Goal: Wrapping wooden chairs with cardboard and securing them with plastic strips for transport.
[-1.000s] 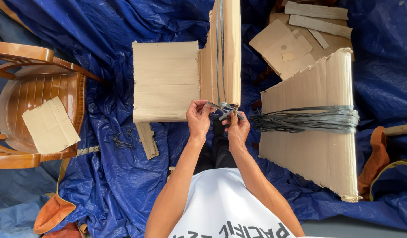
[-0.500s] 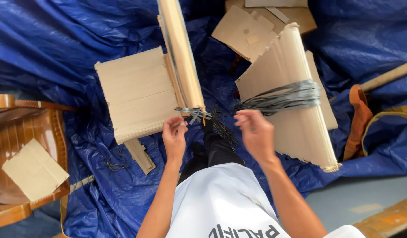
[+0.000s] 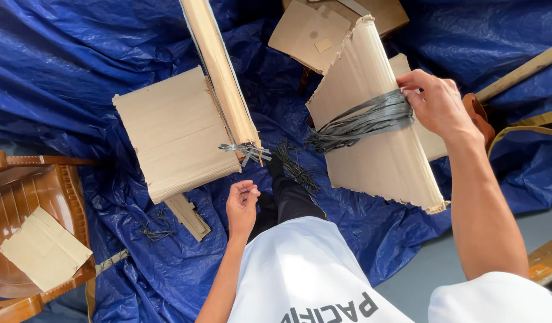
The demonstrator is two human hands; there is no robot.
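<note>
A wooden chair (image 3: pixel 24 197) at far left holds 1 cardboard scrap (image 3: pixel 43 248) on its seat. The left hand (image 3: pixel 242 206) hangs loosely curled and empty below the upright tied cardboard stack (image 3: pixel 223 78). Right of it, the right hand (image 3: pixel 438 103) grips the grey strap (image 3: pixel 371 115) binding the cardboard bundle (image 3: pixel 377 137) on the blue tarp (image 3: pixel 78 60)

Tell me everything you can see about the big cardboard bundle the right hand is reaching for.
The cardboard bundle is a thick stack of flat, tan corrugated sheets, its layered edges showing along the near side. Grey plastic strapping is wrapped around its middle, with loose ends fraying out to the left. It lies tilted on the blue tarp, partly covering another cardboard sheet. The right hand touches its right edge, at the strapping.
</note>
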